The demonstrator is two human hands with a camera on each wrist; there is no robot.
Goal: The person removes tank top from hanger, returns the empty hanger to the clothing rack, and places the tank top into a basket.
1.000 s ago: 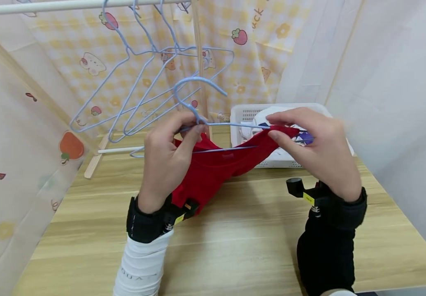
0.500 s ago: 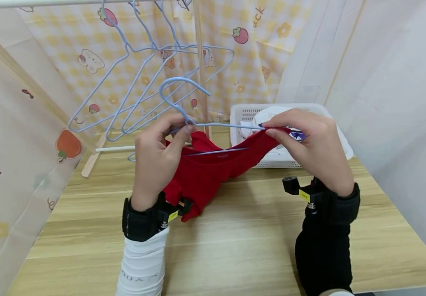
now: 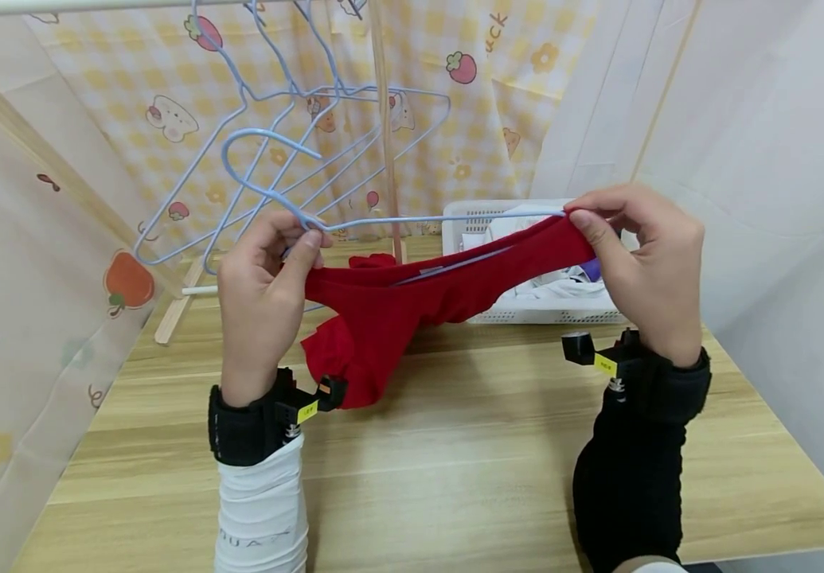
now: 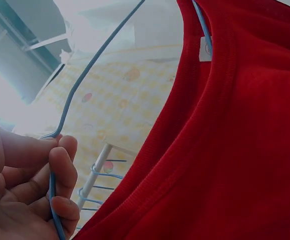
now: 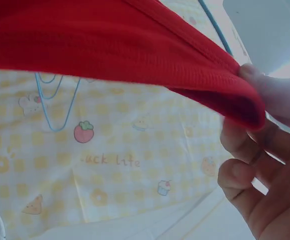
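Observation:
My left hand (image 3: 261, 298) pinches a light blue hanger (image 3: 412, 219) at the base of its hook, thumb on top. In the left wrist view its fingers curl round the hanger wire (image 4: 55, 200). A red shirt (image 3: 383, 314) hangs on the hanger, stretched between both hands, with a white neck label (image 4: 205, 49) at the collar and the lower bar showing inside the neckline. My right hand (image 3: 648, 263) pinches the shirt's right shoulder edge over the hanger's end, thumb and forefinger on the cloth (image 5: 210, 82). The shirt's lower part droops over the table.
Several blue hangers (image 3: 240, 119) hang from a white rail (image 3: 96, 9) at the back left. A white basket (image 3: 526, 317) with folded clothes stands behind the right hand. A wooden table (image 3: 454, 477) lies below, with a checked curtain (image 3: 483, 159) behind.
The left hand has moved left with the hanger's hook, and the right hand has shifted right. Between them the red shirt is now stretched wider, its shoulder drawn further out along the hanger.

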